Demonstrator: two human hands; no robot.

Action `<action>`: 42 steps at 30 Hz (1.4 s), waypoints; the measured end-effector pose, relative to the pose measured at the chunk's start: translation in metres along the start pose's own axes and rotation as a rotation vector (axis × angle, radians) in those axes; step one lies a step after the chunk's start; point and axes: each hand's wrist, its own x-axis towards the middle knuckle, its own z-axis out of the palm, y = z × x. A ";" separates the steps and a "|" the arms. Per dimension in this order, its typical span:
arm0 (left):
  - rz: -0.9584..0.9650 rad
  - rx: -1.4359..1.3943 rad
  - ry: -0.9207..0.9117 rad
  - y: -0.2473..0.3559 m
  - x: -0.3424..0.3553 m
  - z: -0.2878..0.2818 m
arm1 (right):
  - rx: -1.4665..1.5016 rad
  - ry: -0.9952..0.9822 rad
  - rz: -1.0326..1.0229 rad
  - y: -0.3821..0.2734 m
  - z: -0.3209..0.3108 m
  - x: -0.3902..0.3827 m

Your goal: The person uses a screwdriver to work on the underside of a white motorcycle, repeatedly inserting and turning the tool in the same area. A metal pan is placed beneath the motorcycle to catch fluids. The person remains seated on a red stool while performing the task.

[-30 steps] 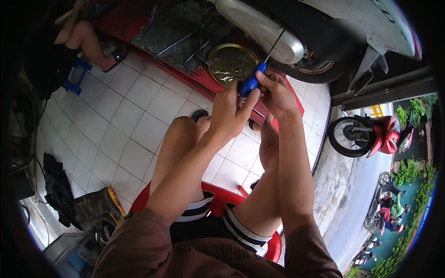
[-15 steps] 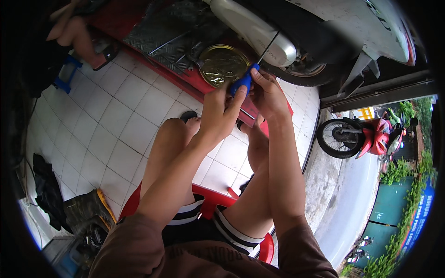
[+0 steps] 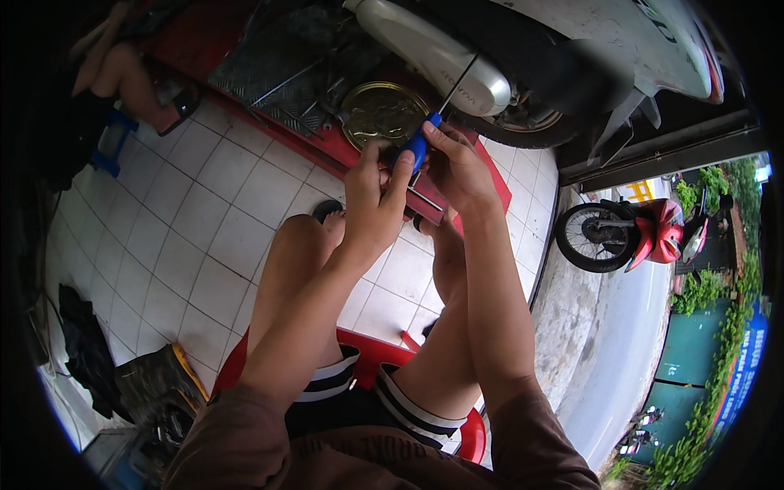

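Both hands are raised before me around a screwdriver (image 3: 419,145) with a blue handle and a long thin dark shaft slanting up and away to the right. My left hand (image 3: 374,196) is closed, its thumb pressed on the lower part of the handle. Whether its curled fingers also hold something small is hidden. My right hand (image 3: 461,171) pinches the handle close to the shaft. Behind the hands, a round golden pan (image 3: 377,116) with shiny liquid-looking contents sits on the red platform (image 3: 314,155). The shaft crosses in front of a silver scooter engine cover (image 3: 474,86).
Metal tools (image 3: 286,86) lie on a ridged dark mat left of the pan. A scooter rear wheel (image 3: 539,135) stands beyond my right hand. At left, another person's leg (image 3: 135,86) shows by a blue stool (image 3: 114,147). A red motorbike (image 3: 653,233) is parked outside at right.
The view has shifted slightly, and the hands with the screwdriver appear a little further left and lower. Both hands keep their hold on the handle.
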 end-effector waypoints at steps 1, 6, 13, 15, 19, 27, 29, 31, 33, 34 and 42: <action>-0.041 -0.019 0.006 -0.006 -0.001 0.000 | 0.012 -0.029 -0.005 -0.002 0.003 -0.002; -0.355 -0.212 -0.136 0.003 0.002 -0.010 | -0.131 -0.047 -0.066 -0.001 -0.011 0.003; 0.155 -0.087 0.052 0.001 -0.003 0.005 | 0.051 0.045 -0.045 -0.001 0.003 0.000; 0.038 -0.134 0.025 0.001 -0.003 0.001 | 0.077 -0.072 -0.050 -0.007 0.003 -0.003; -0.162 -0.176 -0.056 0.010 0.002 -0.001 | -0.014 -0.013 -0.134 -0.003 -0.009 0.000; 0.186 -0.034 -0.016 0.005 -0.003 0.003 | 0.198 -0.014 -0.094 -0.002 -0.005 0.001; -0.017 -0.096 -0.048 0.012 -0.002 0.001 | 0.103 -0.062 -0.126 -0.005 -0.003 0.000; -0.240 -0.105 -0.115 0.018 0.001 -0.004 | 0.011 -0.062 -0.159 -0.002 -0.010 0.003; -0.063 -0.023 -0.119 0.006 0.001 -0.002 | -0.001 -0.029 -0.151 0.002 -0.014 0.007; 0.026 0.017 -0.121 0.002 0.001 -0.001 | -0.007 -0.012 -0.147 0.004 -0.016 0.008; -0.042 0.096 -0.034 0.006 -0.001 -0.001 | 0.091 0.025 -0.128 -0.006 0.005 0.000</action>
